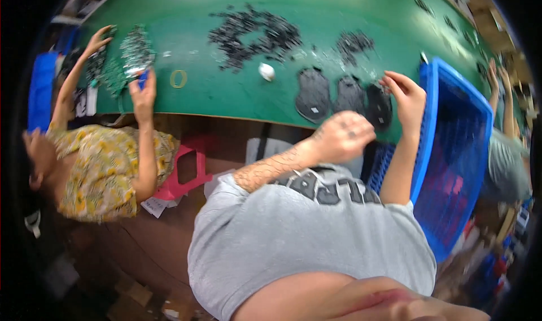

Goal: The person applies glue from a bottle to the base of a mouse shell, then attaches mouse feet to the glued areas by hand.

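Three black computer-mouse base shells lie in a row near the table's front edge: the left shell point(312, 98), the middle shell point(349, 95) and the right shell point(379, 107). My left hand point(345, 136) is closed with curled fingers just in front of the middle shell; whatever it may hold is hidden. Above the upper end of the right shell, my right hand point(407, 98) has thumb and forefinger pinched together. Anything between those fingertips is too small to make out. Beyond the shells sits a small pile of black parts point(354, 45).
A larger heap of black parts point(243, 36), a white lump point(266, 72) and a yellow ring point(178, 79) lie on the green table point(226, 98). A blue crate point(427, 129) stands close on my right. At left a co-worker point(107, 171) handles circuit boards beside a pink stool point(189, 168).
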`<state>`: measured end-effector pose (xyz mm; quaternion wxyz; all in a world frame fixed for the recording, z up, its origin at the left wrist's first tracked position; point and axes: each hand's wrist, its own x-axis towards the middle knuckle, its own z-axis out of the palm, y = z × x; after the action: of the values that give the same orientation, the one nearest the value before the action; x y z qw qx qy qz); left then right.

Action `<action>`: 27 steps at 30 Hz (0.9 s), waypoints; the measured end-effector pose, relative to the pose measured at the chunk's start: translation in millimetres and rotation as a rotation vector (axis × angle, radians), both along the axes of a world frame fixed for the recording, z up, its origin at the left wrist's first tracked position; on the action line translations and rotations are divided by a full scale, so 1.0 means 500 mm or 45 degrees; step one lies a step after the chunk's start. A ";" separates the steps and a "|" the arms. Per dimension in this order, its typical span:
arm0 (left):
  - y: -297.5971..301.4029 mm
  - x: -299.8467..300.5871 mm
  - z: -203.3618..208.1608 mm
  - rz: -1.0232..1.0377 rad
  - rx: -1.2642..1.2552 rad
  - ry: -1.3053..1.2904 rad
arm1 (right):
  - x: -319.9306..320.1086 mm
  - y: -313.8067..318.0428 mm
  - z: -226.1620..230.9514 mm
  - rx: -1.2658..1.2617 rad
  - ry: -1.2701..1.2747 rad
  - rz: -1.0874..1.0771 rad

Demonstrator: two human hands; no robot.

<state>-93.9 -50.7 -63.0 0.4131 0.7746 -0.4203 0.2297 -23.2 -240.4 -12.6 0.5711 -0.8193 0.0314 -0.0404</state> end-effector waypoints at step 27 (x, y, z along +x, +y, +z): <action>0.042 -0.015 -0.029 0.188 0.161 0.089 | -0.151 0.048 -0.043 -0.552 -0.264 0.159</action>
<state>-101.4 -29.5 -77.5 0.3596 0.8356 -0.3610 0.2053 -98.8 -216.4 -34.0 0.3836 -0.9144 -0.0877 -0.0947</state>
